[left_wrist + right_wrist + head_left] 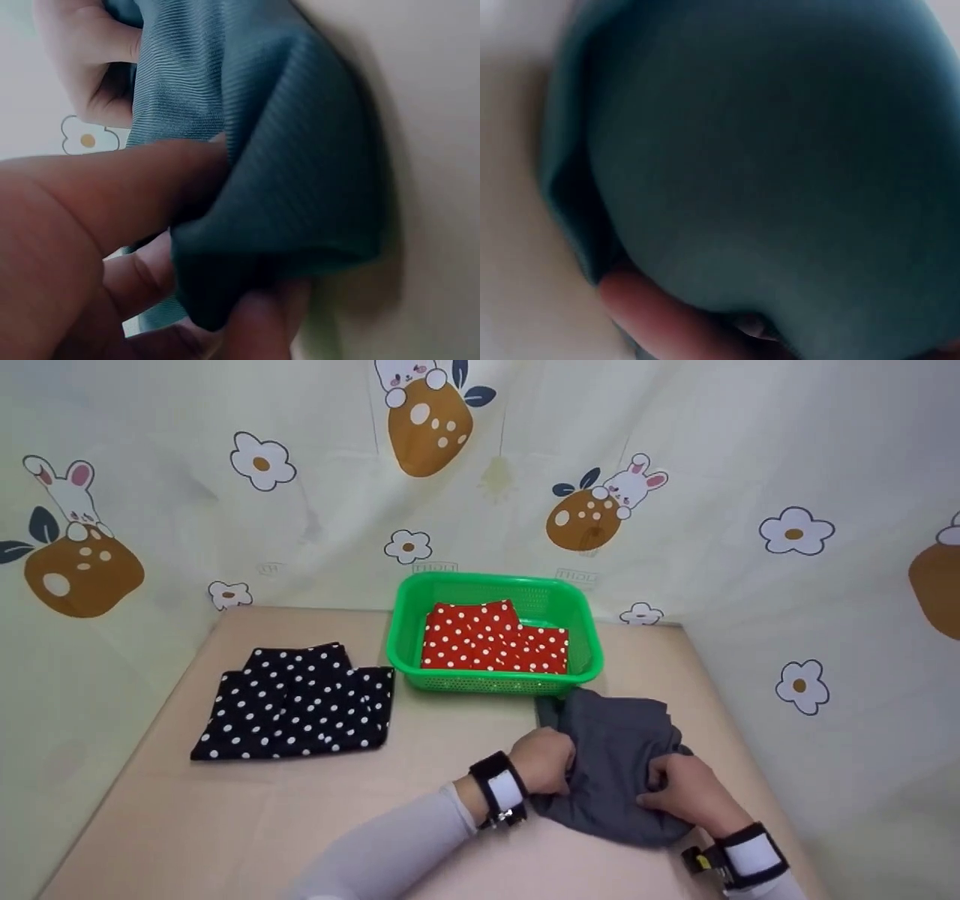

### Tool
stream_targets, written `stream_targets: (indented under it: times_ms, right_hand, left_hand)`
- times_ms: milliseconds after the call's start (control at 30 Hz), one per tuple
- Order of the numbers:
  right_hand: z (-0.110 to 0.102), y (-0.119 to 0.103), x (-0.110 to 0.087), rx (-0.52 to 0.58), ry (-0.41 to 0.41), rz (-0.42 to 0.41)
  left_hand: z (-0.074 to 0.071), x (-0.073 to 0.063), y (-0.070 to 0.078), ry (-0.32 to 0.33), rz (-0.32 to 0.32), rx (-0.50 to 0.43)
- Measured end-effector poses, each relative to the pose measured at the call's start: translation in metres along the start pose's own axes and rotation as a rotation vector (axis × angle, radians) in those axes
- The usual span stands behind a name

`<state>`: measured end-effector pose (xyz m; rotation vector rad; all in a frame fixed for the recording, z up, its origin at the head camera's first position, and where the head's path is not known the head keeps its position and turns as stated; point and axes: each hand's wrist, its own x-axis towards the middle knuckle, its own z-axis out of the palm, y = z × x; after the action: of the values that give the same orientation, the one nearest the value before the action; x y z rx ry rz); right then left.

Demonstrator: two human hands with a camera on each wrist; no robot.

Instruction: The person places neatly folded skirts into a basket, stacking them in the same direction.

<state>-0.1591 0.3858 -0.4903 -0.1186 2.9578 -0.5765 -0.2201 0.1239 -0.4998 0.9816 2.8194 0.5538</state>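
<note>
A dark grey folded garment (611, 750) lies bunched on the table in front of the basket, its exact kind hard to tell. My left hand (541, 761) grips its left edge; in the left wrist view the thumb (150, 187) presses on top while other fingers go under the ribbed-looking cloth (300, 150). On the opposite side, my right hand (691, 791) pinches the garment's right edge. The right wrist view is mostly filled by the cloth (765, 165), with a finger (660, 319) tucked at its lower border.
A green plastic basket (495, 681) stands at the back, holding a folded red polka-dot cloth (487, 637). To the left lies a folded black polka-dot cloth (300, 705). A printed curtain (337, 510) surrounds the beige table (225, 825) at the back and sides.
</note>
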Motion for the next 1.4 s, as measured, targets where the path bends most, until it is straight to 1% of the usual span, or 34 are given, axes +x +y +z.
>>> stream_targets:
  times_ms: [133,233,367,467,567,633,733,800,867,900,967,1033,1067,1100,1133,1200,1267,1300,1333,1367,1400]
  right_hand:
    - [0.016,-0.029,0.002,-0.009,-0.03,-0.067]
    - [0.024,-0.05,0.012,-0.013,-0.043,-0.141]
    - [0.036,-0.08,0.027,0.013,-0.071,-0.218]
    - [0.048,-0.099,0.034,0.047,-0.087,-0.218]
    - [0.061,-0.116,0.04,0.09,-0.074,-0.23]
    - [0.068,-0.127,0.044,0.114,-0.06,-0.256]
    - [0.075,-0.138,0.048,0.138,-0.041,-0.279]
    - [0.078,-0.14,0.048,0.148,-0.032,-0.265]
    - [0.078,-0.139,0.046,0.159,-0.017,-0.24]
    - [0.079,-0.14,0.046,0.165,-0.013,-0.233]
    - [0.077,-0.138,0.045,0.173,0.01,-0.224]
    - [0.074,-0.138,0.044,0.182,0.035,-0.217]
    - [0.071,-0.139,0.045,0.189,0.057,-0.207]
    - [0.068,-0.138,0.044,0.202,0.081,-0.185]
    - [0.065,-0.138,0.044,0.221,0.107,-0.154]
    - [0.058,-0.132,0.044,0.287,0.196,-0.107]
    - [0.052,-0.122,0.042,0.415,0.282,-0.044]
    - [0.051,-0.116,0.042,0.493,0.309,-0.016]
    - [0.051,-0.11,0.041,0.577,0.324,0.004]
    - [0.051,-0.105,0.041,0.662,0.329,0.016]
    - [0.052,-0.102,0.042,0.743,0.321,0.045]
  left_hand:
    - [-0.004,-0.033,-0.025,-0.008,0.028,0.0]
    - [-0.011,-0.055,-0.043,-0.011,0.025,0.012]
    - [-0.023,-0.082,-0.071,0.002,-0.029,0.03]
    - [-0.029,-0.102,-0.09,0.015,-0.067,-0.002]
    - [-0.034,-0.122,-0.107,0.056,-0.104,-0.044]
    - [-0.038,-0.134,-0.117,0.086,-0.147,-0.064]
    - [-0.043,-0.144,-0.127,0.118,-0.2,-0.094]
    - [-0.044,-0.146,-0.129,0.123,-0.205,-0.11]
    - [-0.045,-0.146,-0.13,0.122,-0.187,-0.105]
    - [-0.044,-0.147,-0.131,0.126,-0.18,-0.095]
    - [-0.045,-0.147,-0.132,0.13,-0.162,-0.071]
    - [-0.046,-0.148,-0.134,0.14,-0.156,-0.058]
    - [-0.046,-0.149,-0.136,0.145,-0.165,-0.068]
    - [-0.046,-0.151,-0.137,0.149,-0.18,-0.089]
    - [-0.047,-0.153,-0.138,0.152,-0.208,-0.119]
    - [-0.045,-0.16,-0.141,0.191,-0.265,-0.209]
    - [-0.044,-0.166,-0.142,0.234,-0.336,-0.348]
    - [-0.043,-0.168,-0.142,0.259,-0.361,-0.431]
    - [-0.042,-0.169,-0.143,0.287,-0.378,-0.517]
    - [-0.042,-0.17,-0.144,0.317,-0.38,-0.598]
    - [-0.042,-0.169,-0.144,0.338,-0.386,-0.667]
